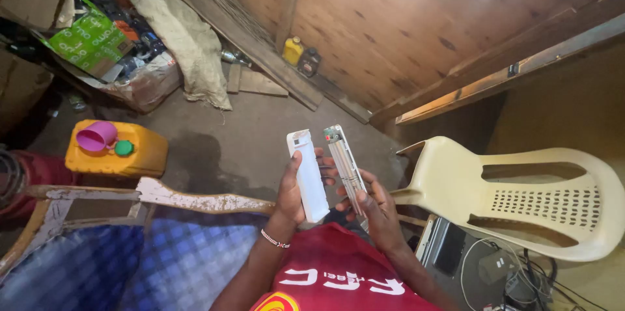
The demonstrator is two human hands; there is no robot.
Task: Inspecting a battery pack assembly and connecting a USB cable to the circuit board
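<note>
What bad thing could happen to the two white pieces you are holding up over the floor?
The left hand holds the white cover and the right hand holds the opened inner part, both in the air. Either might slip and fall onto the hard floor. The inner part's small board at its top end is bare, so fingers might smudge or bend something there.

lower end of the metal strip [345, 168] hidden in the right hand [374, 210], plastic chair [521, 200] cut by right edge, small bottles [301, 56] too small to tell
</note>
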